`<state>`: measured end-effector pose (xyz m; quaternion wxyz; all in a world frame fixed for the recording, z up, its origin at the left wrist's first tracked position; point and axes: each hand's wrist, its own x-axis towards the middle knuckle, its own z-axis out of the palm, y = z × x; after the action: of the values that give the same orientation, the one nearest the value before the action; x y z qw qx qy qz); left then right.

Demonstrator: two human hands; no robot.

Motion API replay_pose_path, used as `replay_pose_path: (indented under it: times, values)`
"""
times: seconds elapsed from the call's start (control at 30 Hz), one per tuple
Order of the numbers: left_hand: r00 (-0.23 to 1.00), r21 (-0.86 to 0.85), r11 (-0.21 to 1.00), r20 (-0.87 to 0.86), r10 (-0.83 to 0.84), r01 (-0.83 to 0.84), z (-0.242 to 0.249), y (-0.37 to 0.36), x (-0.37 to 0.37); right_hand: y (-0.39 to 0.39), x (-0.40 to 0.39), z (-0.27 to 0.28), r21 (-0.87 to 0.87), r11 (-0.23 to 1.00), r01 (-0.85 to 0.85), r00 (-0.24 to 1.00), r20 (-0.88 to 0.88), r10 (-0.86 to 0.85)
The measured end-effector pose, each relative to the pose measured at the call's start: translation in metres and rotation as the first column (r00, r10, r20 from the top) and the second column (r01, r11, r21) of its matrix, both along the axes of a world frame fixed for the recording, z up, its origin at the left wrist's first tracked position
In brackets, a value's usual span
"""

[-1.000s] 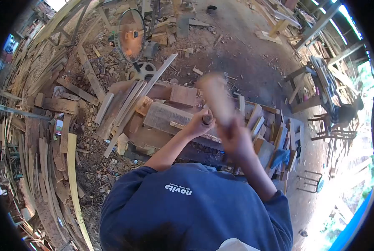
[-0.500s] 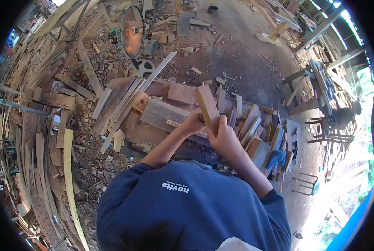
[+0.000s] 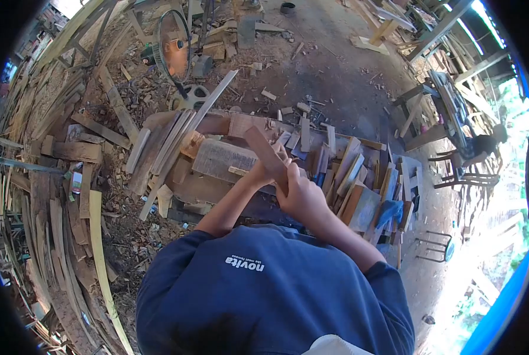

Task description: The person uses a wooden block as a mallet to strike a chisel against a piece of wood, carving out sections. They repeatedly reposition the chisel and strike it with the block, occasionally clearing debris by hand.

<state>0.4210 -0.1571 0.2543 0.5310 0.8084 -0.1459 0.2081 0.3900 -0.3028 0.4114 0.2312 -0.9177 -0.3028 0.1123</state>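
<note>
A short wooden board (image 3: 263, 149) is held up in front of my chest, slanting from upper left to lower right. My right hand (image 3: 303, 193) is closed around its lower end. My left hand (image 3: 269, 170) grips it from the far side, partly hidden behind the wood, with some fingers showing past its right edge. Beneath the hands, a wide grey-brown plank (image 3: 220, 160) lies on a low workbench. Just beyond the board, a reddish wood block (image 3: 248, 125) rests on the bench.
Several cut wood pieces (image 3: 359, 204) stand crowded on the right, with a blue cloth (image 3: 390, 214) among them. Long strips (image 3: 178, 142) lie at the bench's left end. A fan (image 3: 174, 50) stands beyond them. Scrap planks (image 3: 63, 236) cover the left ground; a stool (image 3: 447, 247) is at right.
The board has turned in my hands, showing a darker face, and has shifted left and slightly down. Both hands stay on it. The whole view has moved a little.
</note>
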Motion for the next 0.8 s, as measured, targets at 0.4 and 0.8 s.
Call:
replay_pose_path:
  times: [0.4, 0.8]
  values:
    - [0.946, -0.327, 0.945, -0.305, -0.109, 0.004, -0.014, -0.002, -0.001, -0.01, 0.026, 0.035, 0.196, 0.965, 0.173, 0.981, -0.125, -0.151]
    - [0.927, -0.203, 0.977, -0.35, -0.134, 0.065, 0.001, 0.01, -0.006, -0.014, 0.032, 0.094, 0.592, 0.759, 0.27, 0.959, -0.233, -0.159]
